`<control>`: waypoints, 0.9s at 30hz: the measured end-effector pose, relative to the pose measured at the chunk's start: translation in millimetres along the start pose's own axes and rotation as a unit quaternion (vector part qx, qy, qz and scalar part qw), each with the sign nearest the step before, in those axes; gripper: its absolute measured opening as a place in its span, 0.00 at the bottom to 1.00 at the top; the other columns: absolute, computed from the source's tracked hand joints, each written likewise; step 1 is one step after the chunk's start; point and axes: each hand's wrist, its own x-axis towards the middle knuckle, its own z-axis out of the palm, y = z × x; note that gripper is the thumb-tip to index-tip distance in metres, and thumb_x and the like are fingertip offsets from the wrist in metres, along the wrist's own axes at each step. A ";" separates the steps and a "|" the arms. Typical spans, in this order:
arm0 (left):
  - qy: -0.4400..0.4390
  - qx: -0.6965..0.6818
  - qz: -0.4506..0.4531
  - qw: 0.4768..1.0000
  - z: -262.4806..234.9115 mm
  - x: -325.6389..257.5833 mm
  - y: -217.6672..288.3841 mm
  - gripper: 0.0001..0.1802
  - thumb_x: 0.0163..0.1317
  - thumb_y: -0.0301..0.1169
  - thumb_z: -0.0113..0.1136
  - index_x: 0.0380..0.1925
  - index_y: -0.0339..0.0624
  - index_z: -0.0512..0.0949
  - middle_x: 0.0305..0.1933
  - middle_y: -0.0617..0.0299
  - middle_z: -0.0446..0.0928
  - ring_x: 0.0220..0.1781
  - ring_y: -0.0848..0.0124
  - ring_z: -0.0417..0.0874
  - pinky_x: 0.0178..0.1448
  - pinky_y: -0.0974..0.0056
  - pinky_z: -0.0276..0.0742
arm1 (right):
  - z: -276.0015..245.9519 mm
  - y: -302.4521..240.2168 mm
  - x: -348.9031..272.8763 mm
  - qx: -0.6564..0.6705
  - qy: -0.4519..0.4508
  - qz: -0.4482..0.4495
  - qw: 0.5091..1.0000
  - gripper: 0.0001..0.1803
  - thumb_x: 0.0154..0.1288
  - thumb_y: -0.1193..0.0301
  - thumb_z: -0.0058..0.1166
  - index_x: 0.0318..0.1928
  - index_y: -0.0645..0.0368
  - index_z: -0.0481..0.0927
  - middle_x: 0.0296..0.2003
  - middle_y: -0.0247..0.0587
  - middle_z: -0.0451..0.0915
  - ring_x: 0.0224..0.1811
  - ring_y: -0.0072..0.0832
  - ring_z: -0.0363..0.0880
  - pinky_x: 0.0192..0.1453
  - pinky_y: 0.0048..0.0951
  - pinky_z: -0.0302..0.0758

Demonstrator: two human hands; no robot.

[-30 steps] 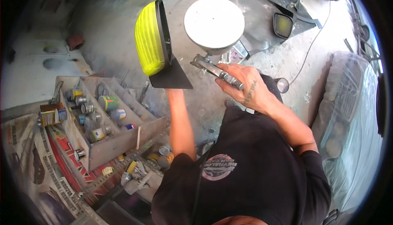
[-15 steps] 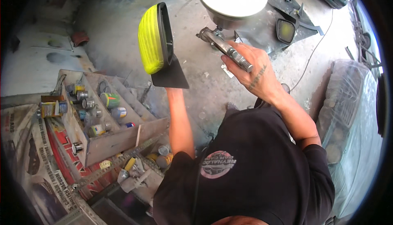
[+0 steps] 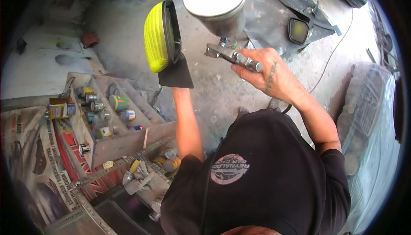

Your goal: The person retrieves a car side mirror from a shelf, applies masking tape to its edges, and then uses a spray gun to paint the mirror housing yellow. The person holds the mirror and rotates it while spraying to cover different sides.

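Near the frame's top centre, the right hand (image 3: 274,74) is closed around a metal spray gun (image 3: 233,56), cup up, body pointing left at a yellow car mirror (image 3: 160,36) standing long axis upright. The left hand is hidden behind the mirror's black base, so its grip cannot be told. Small colourful paint cans (image 3: 117,103) fill a shelf at left.

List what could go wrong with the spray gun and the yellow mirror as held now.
1. The spray gun sits close to the mirror; they may knock together.
2. The left hand is mostly hidden under the mirror's black base, so overspray may reach it.
3. The open shelf of cans lies just below; drifting mist might settle there.
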 end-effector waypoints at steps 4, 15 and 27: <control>-0.010 -0.086 -0.040 0.995 10.2 -15.7 -16.2 0.22 0.73 0.30 0.46 0.62 0.31 0.71 0.68 0.49 0.73 0.66 0.58 0.74 0.69 0.55 0.73 | -14.8 15.1 3.9 -0.028 0.096 -0.071 0.992 0.16 0.60 0.71 0.65 0.47 0.66 0.82 0.29 0.55 0.82 0.31 0.53 0.82 0.36 0.45 0.77; -0.014 0.011 -0.009 1.000 30.0 -45.0 -68.4 0.22 0.73 0.29 0.47 0.63 0.30 0.70 0.66 0.49 0.74 0.66 0.57 0.74 0.69 0.54 0.72 | -49.0 23.5 -16.1 -0.018 0.039 -0.031 0.999 0.15 0.63 0.69 0.62 0.47 0.66 0.82 0.31 0.58 0.82 0.33 0.54 0.81 0.38 0.46 0.77; -0.012 0.014 -0.003 1.000 14.3 -43.1 -72.3 0.22 0.73 0.29 0.46 0.63 0.31 0.70 0.67 0.49 0.73 0.67 0.57 0.74 0.70 0.54 0.72 | -58.2 25.3 -21.5 -0.014 -0.009 0.014 1.000 0.17 0.62 0.67 0.63 0.47 0.66 0.83 0.29 0.59 0.81 0.30 0.55 0.82 0.37 0.45 0.78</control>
